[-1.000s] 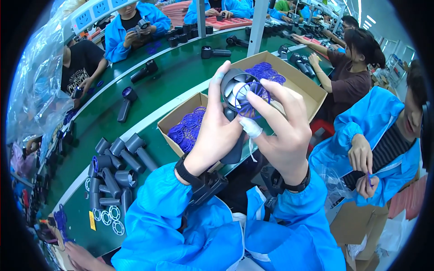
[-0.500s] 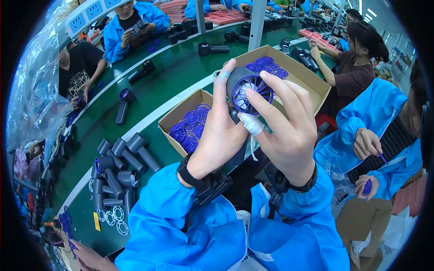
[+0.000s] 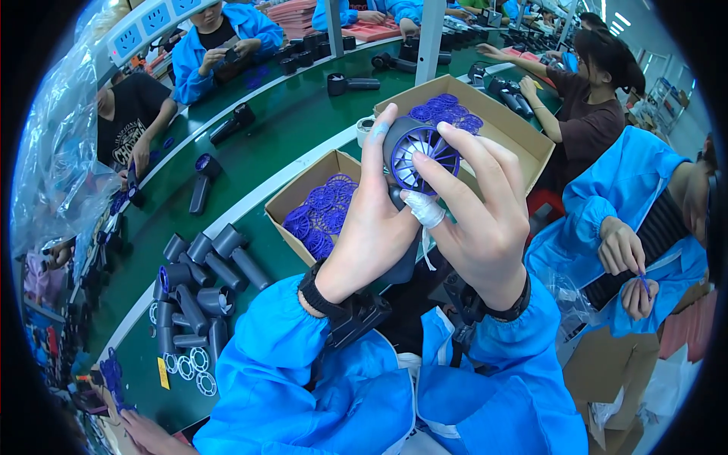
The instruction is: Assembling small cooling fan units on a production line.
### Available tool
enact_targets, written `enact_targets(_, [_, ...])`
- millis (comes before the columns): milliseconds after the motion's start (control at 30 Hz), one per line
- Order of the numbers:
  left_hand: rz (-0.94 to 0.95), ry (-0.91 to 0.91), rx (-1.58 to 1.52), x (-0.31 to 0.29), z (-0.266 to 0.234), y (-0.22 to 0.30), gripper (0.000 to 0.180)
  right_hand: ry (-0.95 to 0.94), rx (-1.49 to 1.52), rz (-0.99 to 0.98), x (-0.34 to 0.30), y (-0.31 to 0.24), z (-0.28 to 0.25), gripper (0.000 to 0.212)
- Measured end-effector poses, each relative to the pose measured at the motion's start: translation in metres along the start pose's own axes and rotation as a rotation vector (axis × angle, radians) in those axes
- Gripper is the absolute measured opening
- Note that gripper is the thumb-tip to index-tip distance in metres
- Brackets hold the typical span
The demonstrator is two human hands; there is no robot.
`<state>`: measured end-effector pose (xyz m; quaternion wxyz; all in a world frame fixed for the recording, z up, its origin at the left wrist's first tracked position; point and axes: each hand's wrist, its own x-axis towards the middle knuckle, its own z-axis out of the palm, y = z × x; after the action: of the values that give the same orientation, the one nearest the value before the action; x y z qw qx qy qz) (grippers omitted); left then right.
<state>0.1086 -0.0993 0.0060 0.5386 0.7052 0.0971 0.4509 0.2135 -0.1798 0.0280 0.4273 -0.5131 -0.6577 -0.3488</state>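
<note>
Both hands hold one dark grey fan housing (image 3: 403, 144) up in front of me, with a purple grille (image 3: 422, 158) set in its round mouth. My left hand (image 3: 375, 227) wraps the housing from the left, index finger raised along its rim. My right hand (image 3: 478, 216) grips from the right, fingers spread over the grille, thumb wrapped in white tape pressing the lower edge. Below the hands, an open cardboard box (image 3: 299, 193) holds several loose purple grilles (image 3: 318, 216).
A larger cardboard box (image 3: 523, 133) with more purple grilles stands behind. Several grey housings (image 3: 201, 284) and white rings (image 3: 189, 364) lie at the left on the green bench. A conveyor (image 3: 280, 114) carries dark parts. Other people in blue coats work at right and across.
Both hands have turned the housing slightly, so the grille faces me more squarely. My right fingers have spread wider over the grille.
</note>
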Motion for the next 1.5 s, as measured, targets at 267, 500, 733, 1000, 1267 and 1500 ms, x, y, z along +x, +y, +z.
enact_targets(267, [0.002, -0.042, 0.022, 0.0, -0.002, 0.001, 0.083, -0.022, -0.013, -0.019, -0.001, 0.002, -0.001, 0.041])
enact_targets(500, [-0.002, -0.058, 0.0, 0.0, -0.002, 0.005, 0.082, 0.029, 0.006, -0.027, -0.001, 0.0, 0.001, 0.039])
enact_targets(733, [-0.013, -0.054, -0.011, -0.001, -0.002, 0.007, 0.081, 0.028, -0.001, -0.055, 0.001, 0.001, 0.001, 0.039])
enact_targets(1000, [-0.069, -0.043, -0.066, 0.0, -0.002, 0.009, 0.076, 0.0, -0.019, -0.072, -0.004, 0.007, 0.004, 0.037])
enact_targets(1267, [-0.184, -0.061, -0.2, 0.002, -0.001, 0.013, 0.072, -0.001, 0.112, -0.102, 0.004, 0.03, 0.009, 0.033])
enact_targets(1500, [-0.224, -0.066, -0.351, -0.003, 0.005, 0.022, 0.066, 0.031, 0.92, 0.373, -0.011, 0.028, 0.018, 0.041])
